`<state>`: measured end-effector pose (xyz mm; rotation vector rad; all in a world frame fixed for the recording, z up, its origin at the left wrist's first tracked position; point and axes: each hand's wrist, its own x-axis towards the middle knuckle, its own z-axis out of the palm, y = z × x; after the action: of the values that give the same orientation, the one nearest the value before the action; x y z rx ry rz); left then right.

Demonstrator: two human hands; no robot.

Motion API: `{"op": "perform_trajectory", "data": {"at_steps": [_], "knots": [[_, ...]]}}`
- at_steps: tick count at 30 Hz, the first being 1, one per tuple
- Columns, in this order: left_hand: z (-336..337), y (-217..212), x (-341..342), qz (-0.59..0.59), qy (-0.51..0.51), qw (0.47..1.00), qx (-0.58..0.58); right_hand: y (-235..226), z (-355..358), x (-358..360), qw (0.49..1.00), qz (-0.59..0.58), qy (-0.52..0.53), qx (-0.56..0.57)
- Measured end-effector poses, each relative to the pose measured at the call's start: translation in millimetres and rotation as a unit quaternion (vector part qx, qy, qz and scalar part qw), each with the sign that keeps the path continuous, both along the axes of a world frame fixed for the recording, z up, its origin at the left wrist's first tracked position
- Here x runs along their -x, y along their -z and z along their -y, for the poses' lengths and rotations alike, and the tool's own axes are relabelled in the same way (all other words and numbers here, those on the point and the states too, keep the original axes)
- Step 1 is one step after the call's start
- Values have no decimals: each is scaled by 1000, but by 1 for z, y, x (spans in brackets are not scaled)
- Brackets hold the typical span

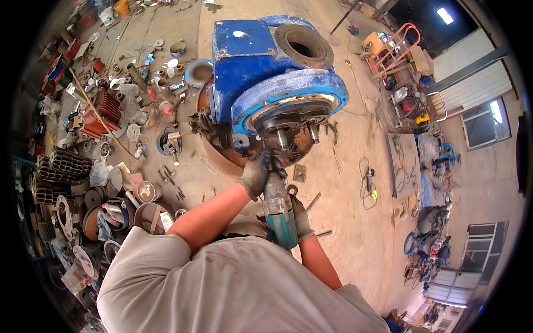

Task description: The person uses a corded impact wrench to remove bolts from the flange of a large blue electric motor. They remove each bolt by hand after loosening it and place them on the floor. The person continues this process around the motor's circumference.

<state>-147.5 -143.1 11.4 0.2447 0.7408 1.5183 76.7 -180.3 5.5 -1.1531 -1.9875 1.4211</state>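
Observation:
A teal and grey impact wrench [278,208] is held in front of my body, its nose pointing toward the big blue machine housing [244,50]. My gloved left hand [256,173] is wrapped round the front of the tool. On the right side, my gloved right hand [302,222] grips its rear, with the fingers partly hidden by the tool body. Just beyond the nose are two shiny metal shafts [283,140] sticking out of the dark, greasy underside of the housing. Whether the nose touches a fastener is hidden. A rusty round flange [305,45] tops the housing.
A rusty round pan [227,158] lies under the housing. Metal parts, red finned pieces [102,114] and tubs crowd the left floor. At the right are an angle grinder [370,178] with its cord, a red hand cart [397,47] and a cluttered row along the wall.

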Motion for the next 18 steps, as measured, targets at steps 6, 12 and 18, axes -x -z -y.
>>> {"op": "perform_trajectory", "data": {"at_steps": [6,12,18], "knots": [[-10,-19,2,63,-26,994,86,40,-2,-29,983,91,-57,-147],[-17,-6,1,3,-77,993,93,17,4,-27,971,75,-45,-222],[-27,-23,2,-19,-102,986,133,15,16,-35,962,115,-46,-242]]}}
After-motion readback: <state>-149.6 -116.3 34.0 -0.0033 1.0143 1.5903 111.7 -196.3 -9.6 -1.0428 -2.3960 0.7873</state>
